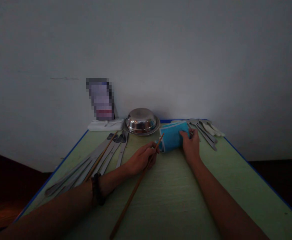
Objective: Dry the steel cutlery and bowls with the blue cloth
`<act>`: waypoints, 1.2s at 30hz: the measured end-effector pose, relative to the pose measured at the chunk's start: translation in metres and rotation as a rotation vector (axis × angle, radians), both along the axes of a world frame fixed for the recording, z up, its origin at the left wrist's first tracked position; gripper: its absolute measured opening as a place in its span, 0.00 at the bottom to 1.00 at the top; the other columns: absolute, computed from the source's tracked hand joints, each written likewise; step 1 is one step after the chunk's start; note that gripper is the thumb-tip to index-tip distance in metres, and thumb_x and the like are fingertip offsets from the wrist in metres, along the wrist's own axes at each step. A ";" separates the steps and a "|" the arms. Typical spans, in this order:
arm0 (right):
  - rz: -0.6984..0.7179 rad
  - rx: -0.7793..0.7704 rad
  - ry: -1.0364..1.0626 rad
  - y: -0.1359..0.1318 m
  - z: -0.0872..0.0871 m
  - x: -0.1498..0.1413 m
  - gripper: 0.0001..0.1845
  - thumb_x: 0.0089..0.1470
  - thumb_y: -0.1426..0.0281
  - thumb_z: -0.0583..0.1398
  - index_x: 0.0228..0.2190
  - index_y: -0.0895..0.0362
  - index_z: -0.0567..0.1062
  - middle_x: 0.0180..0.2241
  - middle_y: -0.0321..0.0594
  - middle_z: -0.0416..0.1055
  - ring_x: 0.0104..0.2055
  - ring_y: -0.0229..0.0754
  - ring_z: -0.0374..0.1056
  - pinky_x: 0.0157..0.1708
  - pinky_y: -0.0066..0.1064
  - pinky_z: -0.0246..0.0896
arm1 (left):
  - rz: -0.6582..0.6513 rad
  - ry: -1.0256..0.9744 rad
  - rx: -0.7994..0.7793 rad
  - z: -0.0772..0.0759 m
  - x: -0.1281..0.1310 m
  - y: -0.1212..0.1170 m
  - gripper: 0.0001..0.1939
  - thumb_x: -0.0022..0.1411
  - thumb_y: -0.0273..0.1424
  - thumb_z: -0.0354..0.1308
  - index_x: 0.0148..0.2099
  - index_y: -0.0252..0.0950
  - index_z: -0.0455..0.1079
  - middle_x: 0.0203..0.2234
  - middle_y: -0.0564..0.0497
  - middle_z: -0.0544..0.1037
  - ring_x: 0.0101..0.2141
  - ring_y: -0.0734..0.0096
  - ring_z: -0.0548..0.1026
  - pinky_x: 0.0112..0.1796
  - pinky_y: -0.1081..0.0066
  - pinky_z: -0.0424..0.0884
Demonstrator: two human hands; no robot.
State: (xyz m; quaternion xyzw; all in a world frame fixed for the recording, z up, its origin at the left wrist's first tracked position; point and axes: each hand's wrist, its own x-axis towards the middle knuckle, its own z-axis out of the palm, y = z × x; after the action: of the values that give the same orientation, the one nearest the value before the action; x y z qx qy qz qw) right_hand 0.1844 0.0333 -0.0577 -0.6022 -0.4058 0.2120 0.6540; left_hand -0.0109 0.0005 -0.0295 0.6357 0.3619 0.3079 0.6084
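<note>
My left hand (144, 158) is closed around a long brown chopstick (133, 193), which slants from the near table edge up to the right. The chopstick's far tip reaches in front of a folded blue cloth (174, 136) with white edging. My right hand (191, 143) pinches that cloth at its right side, thumb on the front face. The fingers behind the cloth are partly hidden. The left fingertips are close to the cloth's lower left corner; whether they touch it I cannot tell.
Several metal knives (111, 154) and another chopstick (99, 158) lie on the left of the green table (170, 200). An upturned metal bowl (141, 120) stands at the back, beside a phone (102, 100) on a white stand (106, 124). Spoons and other cutlery (205, 131) lie back right, near the wall.
</note>
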 end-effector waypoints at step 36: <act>-0.007 0.024 -0.107 -0.003 0.004 -0.002 0.14 0.46 0.59 0.56 0.26 0.56 0.62 0.23 0.31 0.58 0.27 0.37 0.55 0.29 0.30 0.51 | 0.018 0.023 0.018 0.004 0.002 -0.002 0.07 0.61 0.31 0.41 0.35 0.35 0.59 0.13 0.60 0.63 0.13 0.79 0.59 0.16 0.78 0.55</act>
State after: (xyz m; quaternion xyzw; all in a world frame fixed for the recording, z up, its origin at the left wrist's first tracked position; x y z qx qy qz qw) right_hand 0.1825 0.0304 -0.0540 -0.6064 -0.4406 0.1722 0.6391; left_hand -0.0084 -0.0015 -0.0255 0.6412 0.3718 0.3095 0.5957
